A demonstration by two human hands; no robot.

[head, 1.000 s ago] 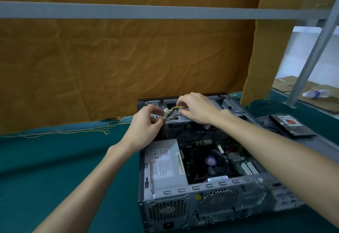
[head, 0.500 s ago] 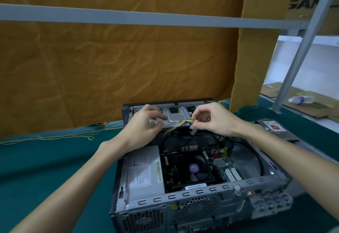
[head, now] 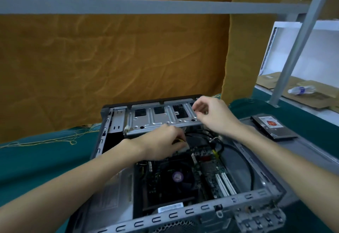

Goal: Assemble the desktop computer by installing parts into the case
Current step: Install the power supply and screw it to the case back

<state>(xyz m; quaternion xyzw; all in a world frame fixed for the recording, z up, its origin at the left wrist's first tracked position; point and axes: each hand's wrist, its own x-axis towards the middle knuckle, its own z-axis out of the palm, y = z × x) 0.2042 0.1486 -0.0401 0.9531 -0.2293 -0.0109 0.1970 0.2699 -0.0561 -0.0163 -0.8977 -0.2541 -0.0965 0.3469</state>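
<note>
1. Here the open computer case lies on the green surface.
2. The left hand pinches a white connector over the motherboard.
3. The right hand, fingers curled, grips the drive cage edge.
4. A hard drive lies beside the case.

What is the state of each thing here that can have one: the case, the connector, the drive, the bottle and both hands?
Grey metal computer case: lies open, side panel off.
White cable connector: gripped by left hand, over the green motherboard.
Left hand: curled on the connector.
Right hand: at the silver drive cage; grip unclear.
Black hard drive: lies flat outside the case.
Clear plastic bottle: lies on its side.
</note>
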